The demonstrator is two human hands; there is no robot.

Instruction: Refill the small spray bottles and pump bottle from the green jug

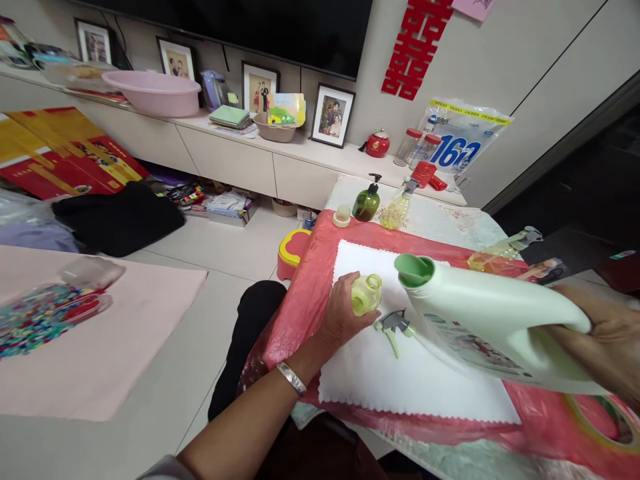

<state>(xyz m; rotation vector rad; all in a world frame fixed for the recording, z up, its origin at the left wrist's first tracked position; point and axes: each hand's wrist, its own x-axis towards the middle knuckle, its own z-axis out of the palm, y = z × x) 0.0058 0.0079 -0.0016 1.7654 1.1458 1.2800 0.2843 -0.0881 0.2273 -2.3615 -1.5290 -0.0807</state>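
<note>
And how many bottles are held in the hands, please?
2: the small yellow bottle in the left hand, and the large pale green bottle in the right hand.

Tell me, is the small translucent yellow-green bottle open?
Open: the bottle in your left hand shows a bare, round neck without cap or sprayer.

Left grip (343, 312) around yellow bottle (367, 295), right grip (603, 330) holding tilted jug (487, 303), white mat (395, 377) below

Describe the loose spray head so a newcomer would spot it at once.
Find the red sheet over the table and the white scalloped mat on it. On that mat, just lower right of the small yellow bottle, lies the grey spray head with pale green parts. Unlike the sprayers farther back, it sits on no bottle.
</note>
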